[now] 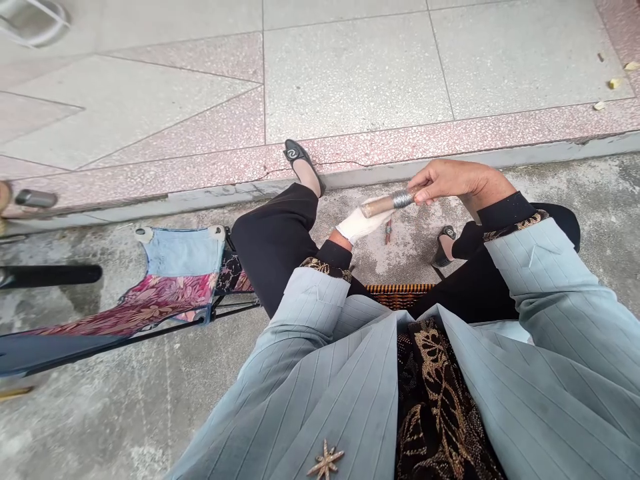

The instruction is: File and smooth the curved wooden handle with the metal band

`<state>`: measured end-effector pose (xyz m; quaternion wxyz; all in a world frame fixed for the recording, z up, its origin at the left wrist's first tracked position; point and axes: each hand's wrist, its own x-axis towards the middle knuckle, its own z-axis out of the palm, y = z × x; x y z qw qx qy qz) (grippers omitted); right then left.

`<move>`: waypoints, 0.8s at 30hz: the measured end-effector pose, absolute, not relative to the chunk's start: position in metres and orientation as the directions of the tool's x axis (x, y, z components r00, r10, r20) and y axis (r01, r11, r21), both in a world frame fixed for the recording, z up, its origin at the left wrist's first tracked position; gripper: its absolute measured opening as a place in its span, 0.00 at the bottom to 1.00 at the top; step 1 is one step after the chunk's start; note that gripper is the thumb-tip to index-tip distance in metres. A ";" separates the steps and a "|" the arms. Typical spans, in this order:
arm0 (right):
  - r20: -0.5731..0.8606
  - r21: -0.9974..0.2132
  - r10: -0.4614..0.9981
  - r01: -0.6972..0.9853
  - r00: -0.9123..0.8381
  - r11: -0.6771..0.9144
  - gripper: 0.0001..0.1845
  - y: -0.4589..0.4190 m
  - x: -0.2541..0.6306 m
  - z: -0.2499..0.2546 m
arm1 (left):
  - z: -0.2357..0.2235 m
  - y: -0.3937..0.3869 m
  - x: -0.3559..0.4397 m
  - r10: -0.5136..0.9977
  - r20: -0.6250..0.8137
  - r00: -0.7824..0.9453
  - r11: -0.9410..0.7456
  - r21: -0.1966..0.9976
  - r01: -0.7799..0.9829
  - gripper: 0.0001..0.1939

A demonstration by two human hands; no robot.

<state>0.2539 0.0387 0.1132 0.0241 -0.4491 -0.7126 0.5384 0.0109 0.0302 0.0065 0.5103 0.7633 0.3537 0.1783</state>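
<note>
My right hand (pixel 440 183) is bare and closed on the right end of a short brown rod (pixel 377 207). Grey wire (pixel 401 199) is wound in a tight coil round the rod near my fingers. The rod's left end lies against my left hand (pixel 363 223), which wears a white glove. Blur and the rod hide that hand's fingers, so I cannot tell whether they grip. Below the rod, on the concrete, is a small thin reddish-brown object (pixel 389 231), too small to name.
A folding chair (pixel 170 293) with floral and denim cloth stands at my left. A raised tiled step (pixel 350 87) runs ahead, with a metal cup (pixel 36 198) at its left edge. Beneath me shows a woven seat (pixel 400 297). A dark tube (pixel 55 275) lies far left.
</note>
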 end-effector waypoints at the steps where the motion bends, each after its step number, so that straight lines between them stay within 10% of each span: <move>1: -0.434 -0.792 0.719 0.610 -0.542 -0.019 0.13 0.039 0.254 0.112 | 0.004 0.027 0.014 0.701 -0.112 0.705 -0.178 0.929 0.325 0.24; 8: -0.387 -0.671 0.901 0.730 -0.196 -0.130 0.18 0.050 0.243 0.086 | 0.001 0.011 0.028 0.617 -0.201 0.761 0.020 0.970 0.241 0.21; 17: -0.572 -0.084 0.797 0.981 -0.193 0.177 0.19 0.049 0.224 0.072 | 0.013 0.021 0.019 0.696 -0.118 0.708 -0.504 0.622 0.599 0.19; 24: -0.729 -0.315 0.499 0.877 -0.468 0.363 0.12 0.038 0.222 0.085 | 0.022 0.029 0.009 0.699 -0.122 0.704 -0.561 0.517 0.647 0.20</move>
